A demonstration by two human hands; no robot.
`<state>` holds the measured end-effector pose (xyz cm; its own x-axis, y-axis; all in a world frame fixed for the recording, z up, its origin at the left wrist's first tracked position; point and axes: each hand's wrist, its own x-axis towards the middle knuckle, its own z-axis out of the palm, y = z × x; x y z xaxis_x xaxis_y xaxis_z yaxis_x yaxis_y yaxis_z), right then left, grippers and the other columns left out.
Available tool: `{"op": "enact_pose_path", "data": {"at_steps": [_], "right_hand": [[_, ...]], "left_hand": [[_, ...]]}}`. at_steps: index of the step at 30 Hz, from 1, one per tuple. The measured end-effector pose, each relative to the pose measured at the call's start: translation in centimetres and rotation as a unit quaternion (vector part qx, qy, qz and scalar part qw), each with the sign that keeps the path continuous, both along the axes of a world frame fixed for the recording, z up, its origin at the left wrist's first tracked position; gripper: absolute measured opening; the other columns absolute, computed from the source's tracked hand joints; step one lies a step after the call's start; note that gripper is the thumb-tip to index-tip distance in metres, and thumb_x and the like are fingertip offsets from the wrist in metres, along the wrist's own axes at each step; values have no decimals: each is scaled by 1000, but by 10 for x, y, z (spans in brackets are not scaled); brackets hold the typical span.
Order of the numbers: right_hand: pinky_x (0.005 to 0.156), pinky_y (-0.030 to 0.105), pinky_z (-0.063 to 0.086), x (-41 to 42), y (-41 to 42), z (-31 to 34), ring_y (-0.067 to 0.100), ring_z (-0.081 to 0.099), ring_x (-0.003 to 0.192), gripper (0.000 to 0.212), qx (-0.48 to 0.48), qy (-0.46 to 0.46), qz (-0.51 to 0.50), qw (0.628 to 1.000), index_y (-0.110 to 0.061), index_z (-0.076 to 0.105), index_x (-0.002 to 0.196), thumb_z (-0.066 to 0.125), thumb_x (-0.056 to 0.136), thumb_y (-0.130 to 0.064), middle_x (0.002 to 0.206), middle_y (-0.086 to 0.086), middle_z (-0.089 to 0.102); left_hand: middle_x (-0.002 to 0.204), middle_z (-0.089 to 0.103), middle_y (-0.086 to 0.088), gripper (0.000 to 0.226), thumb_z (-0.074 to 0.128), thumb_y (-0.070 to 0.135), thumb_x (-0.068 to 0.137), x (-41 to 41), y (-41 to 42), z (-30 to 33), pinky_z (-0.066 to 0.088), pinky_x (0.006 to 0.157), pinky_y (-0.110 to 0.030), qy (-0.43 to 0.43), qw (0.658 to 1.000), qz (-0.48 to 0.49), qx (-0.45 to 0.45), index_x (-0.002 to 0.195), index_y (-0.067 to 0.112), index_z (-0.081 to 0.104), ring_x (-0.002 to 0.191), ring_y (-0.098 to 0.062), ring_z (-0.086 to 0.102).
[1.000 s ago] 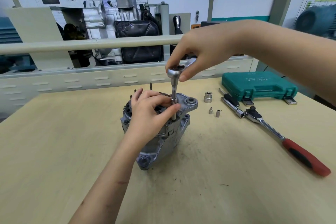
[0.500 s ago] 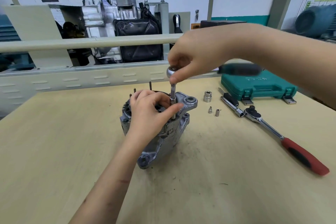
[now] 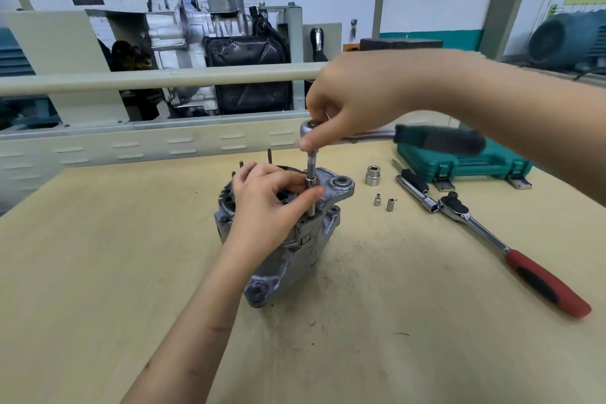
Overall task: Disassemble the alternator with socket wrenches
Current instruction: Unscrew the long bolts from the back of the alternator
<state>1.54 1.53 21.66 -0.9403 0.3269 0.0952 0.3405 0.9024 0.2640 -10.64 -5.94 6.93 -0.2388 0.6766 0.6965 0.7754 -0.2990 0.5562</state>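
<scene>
A grey metal alternator (image 3: 288, 249) stands on the wooden table (image 3: 98, 256) at the centre. My left hand (image 3: 269, 200) lies over its top, thumb and fingers pinching the vertical socket extension (image 3: 310, 174). My right hand (image 3: 347, 102) grips the head of a small ratchet wrench (image 3: 310, 126) on top of that extension. The ratchet's dark handle (image 3: 439, 139) points right and is blurred. The bolt under the socket is hidden.
To the right lie a large socket (image 3: 373, 175), two small sockets (image 3: 384, 202), a black-tipped extension bar (image 3: 414, 187) and a big ratchet with a red handle (image 3: 544, 282). A green tool case (image 3: 465, 164) sits at the back right. An engine display stands behind the rail.
The small ratchet's handle has swung round from behind my right hand to point right. My left hand has stayed on the extension and alternator.
</scene>
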Motion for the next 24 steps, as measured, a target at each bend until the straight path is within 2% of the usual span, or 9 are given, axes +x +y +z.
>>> {"op": "enact_pose_path", "data": {"at_steps": [3, 5, 7, 11, 13, 15, 19, 21, 24], "right_hand": [[40, 15, 33, -5, 1, -7, 7, 40, 38, 64, -3, 1, -25, 1000, -8, 56, 55, 39, 80, -65, 43, -4, 50], [42, 8, 35, -7, 2, -5, 2, 42, 36, 63, -21, -1, -28, 999, -8, 56, 53, 41, 81, -63, 39, -5, 52], [41, 15, 33, -7, 3, -2, 8, 40, 39, 57, -17, -9, -11, 1000, -11, 50, 53, 44, 81, -61, 43, -5, 48], [62, 34, 42, -1, 3, 2, 20, 51, 65, 43, -19, -37, 37, 998, -11, 57, 77, 46, 79, -53, 69, 0, 59], [69, 35, 42, 2, 3, 3, 20, 51, 71, 34, -46, -36, 57, 997, -11, 57, 81, 51, 82, -44, 74, -1, 58], [67, 30, 39, 4, 4, 3, 13, 48, 68, 27, -62, -30, 67, 995, -12, 56, 80, 54, 85, -39, 71, -7, 54], [69, 32, 45, 2, 3, 2, 13, 54, 72, 36, -57, -12, 59, 997, -14, 62, 87, 52, 81, -48, 76, -5, 60], [61, 26, 42, 2, 2, 2, 8, 54, 67, 42, -51, 9, 39, 998, -17, 64, 88, 53, 76, -55, 73, -8, 61], [48, 26, 31, -2, 0, -2, 11, 43, 49, 56, -10, 17, 0, 1000, -12, 59, 66, 45, 72, -66, 55, -3, 53]], "left_hand": [[74, 52, 20, 22, 74, 34, 69, 1, -1, 2, 9, 91, -1, -9, 1000, 10, -10, 62, 39, 55, 94, 4, 42], [71, 54, 19, 24, 75, 35, 69, 1, -2, 1, 9, 92, -3, -8, 1000, 12, -9, 60, 40, 53, 91, 4, 43], [67, 54, 20, 27, 75, 36, 68, 1, -1, 1, 10, 92, -3, -7, 1000, 15, -8, 58, 40, 50, 87, 7, 44], [62, 51, 22, 31, 75, 41, 66, 3, 2, -1, 11, 89, -1, 11, 999, 32, -3, 56, 36, 45, 80, 15, 42], [65, 49, 25, 27, 72, 47, 65, 2, 2, -1, 8, 90, 0, 14, 1000, 28, 3, 59, 31, 51, 84, 20, 40], [75, 49, 27, 25, 70, 54, 64, 0, 0, 0, 5, 97, -3, 22, 1000, 5, 3, 68, 31, 60, 91, 25, 38], [78, 51, 28, 19, 72, 38, 73, -4, -2, 1, 7, 105, -19, 17, 999, -28, -14, 65, 41, 55, 93, 23, 41], [75, 52, 27, 21, 73, 29, 74, -3, -1, 2, 9, 102, -16, 14, 1000, -21, -19, 63, 36, 56, 91, 23, 41], [73, 51, 25, 19, 74, 29, 72, -1, 0, 2, 6, 97, -5, 9, 1000, -4, -18, 65, 32, 57, 89, 23, 40]]}}
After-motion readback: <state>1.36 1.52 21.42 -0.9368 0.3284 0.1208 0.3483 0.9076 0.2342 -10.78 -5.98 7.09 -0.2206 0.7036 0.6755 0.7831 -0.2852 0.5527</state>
